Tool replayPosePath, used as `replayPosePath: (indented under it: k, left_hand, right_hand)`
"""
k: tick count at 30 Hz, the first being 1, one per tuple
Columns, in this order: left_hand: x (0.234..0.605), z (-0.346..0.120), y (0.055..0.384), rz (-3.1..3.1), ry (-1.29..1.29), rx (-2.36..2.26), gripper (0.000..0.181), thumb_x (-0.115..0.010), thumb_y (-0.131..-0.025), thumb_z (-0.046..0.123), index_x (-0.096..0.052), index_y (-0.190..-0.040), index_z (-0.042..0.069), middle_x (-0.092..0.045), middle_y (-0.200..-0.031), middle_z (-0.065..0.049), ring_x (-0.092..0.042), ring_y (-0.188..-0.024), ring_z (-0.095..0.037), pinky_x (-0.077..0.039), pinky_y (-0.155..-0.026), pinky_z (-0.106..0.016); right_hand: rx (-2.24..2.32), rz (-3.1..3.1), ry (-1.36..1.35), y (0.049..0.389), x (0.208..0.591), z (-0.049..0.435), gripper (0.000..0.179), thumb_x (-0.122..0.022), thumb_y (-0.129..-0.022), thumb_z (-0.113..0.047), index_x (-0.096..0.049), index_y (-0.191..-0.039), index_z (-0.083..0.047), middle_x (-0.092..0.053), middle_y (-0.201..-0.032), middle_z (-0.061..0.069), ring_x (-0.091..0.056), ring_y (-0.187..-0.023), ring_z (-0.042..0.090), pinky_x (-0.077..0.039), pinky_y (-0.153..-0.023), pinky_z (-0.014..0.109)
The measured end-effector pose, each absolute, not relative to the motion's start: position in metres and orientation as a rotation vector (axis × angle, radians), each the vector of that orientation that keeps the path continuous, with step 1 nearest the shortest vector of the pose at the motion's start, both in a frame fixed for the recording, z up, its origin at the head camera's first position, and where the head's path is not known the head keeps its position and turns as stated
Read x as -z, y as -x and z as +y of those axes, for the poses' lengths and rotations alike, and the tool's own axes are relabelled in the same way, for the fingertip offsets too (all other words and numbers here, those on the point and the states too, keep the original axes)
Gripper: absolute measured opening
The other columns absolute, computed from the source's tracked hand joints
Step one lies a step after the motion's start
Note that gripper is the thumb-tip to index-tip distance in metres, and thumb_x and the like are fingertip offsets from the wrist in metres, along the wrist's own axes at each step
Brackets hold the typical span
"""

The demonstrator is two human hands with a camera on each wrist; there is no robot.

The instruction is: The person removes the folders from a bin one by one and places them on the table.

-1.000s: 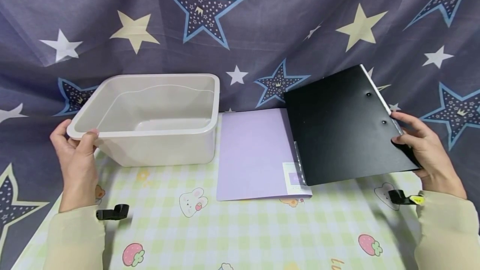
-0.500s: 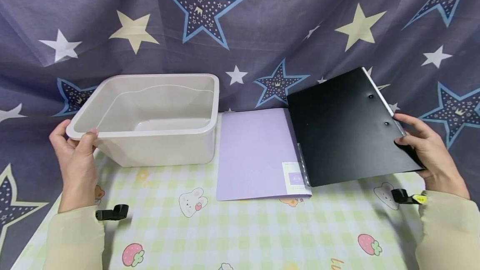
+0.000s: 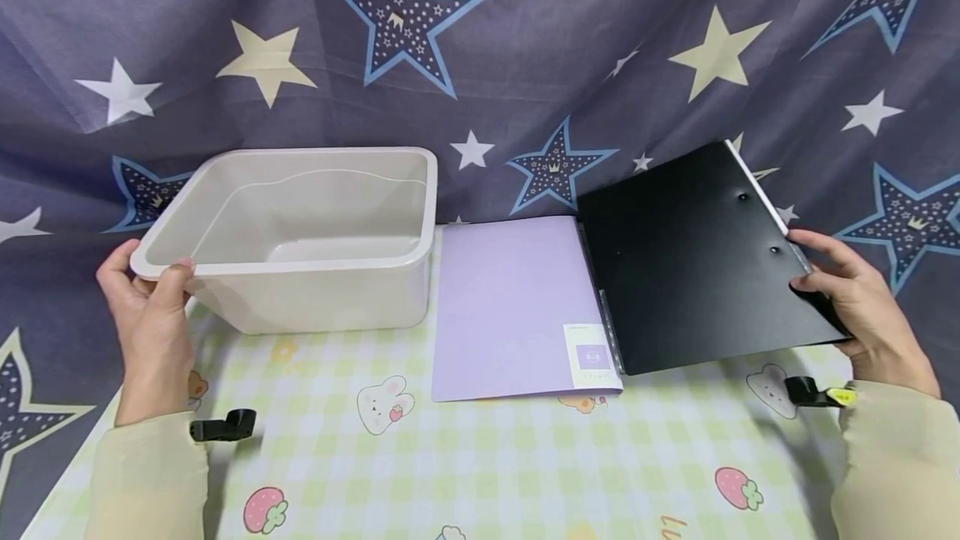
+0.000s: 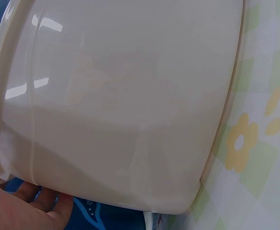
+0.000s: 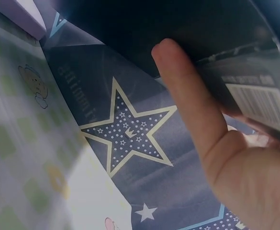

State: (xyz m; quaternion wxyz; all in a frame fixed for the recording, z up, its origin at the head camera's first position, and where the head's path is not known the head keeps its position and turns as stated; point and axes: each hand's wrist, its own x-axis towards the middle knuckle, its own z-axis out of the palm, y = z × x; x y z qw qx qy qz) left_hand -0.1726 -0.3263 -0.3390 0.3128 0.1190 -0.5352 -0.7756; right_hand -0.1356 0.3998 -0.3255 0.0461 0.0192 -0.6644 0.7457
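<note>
My left hand [image 3: 153, 315] grips the near left corner of an off-white plastic storage bin [image 3: 330, 298], thumb over the rim and fingers beneath it. In the left wrist view the bin's smooth side [image 4: 130, 105] fills most of the picture. Out to the right, my right hand [image 3: 870, 307] pinches a black file folder [image 3: 697, 265] by its right edge, thumb across the black face. The folder slants, raised at the right, its lower left corner over a purple folder [image 3: 510, 307] that lies flat. A barcode label [image 5: 259, 103] shows on the black folder in the right wrist view.
A checked green-and-white tablecloth [image 3: 450, 473] with cartoon prints covers the table. Behind it hangs a dark curtain [image 3: 525, 40] with stars, close to the back of the bin and both folders. A white label [image 3: 588, 357] marks the purple folder's lower right corner.
The black folder has shifted slightly right and down with my right hand, baring a little more of the purple folder. My left hand and the bin stay as they were.
</note>
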Motion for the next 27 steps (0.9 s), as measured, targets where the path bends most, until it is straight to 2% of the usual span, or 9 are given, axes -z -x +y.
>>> replayPosePath:
  k: [13, 27]
  left_hand:
    - [0.3405, -0.3271, 0.1725, -1.424, -0.314, 2.041, 0.061, -0.061, -0.083, -0.005, -0.036, -0.133, 0.019, -0.05, -0.126, -0.011, -0.05, -0.112, -0.021, -0.043, -0.081, -0.021]
    - [0.341, -0.3268, 0.1729, -1.423, -0.308, 2.033, 0.06, -0.06, -0.083, -0.005, -0.036, -0.133, 0.019, -0.051, -0.125, -0.011, -0.051, -0.111, -0.021, -0.044, -0.08, -0.021]
  right_hand:
    - [-2.198, -2.133, 0.034, 0.1356, 0.3278, 0.4039, 0.057, -0.052, -0.09, 0.011, -0.048, -0.138, -0.018, -0.07, -0.094, -0.004, -0.067, -0.06, 0.021, -0.052, -0.046, 0.037]
    - [-2.274, -2.11, 0.031, 0.135, 0.3301, 0.4089, 0.056, -0.048, -0.089, 0.014, -0.056, -0.133, -0.02, -0.07, -0.088, -0.001, -0.065, -0.059, 0.019, -0.052, -0.047, 0.034]
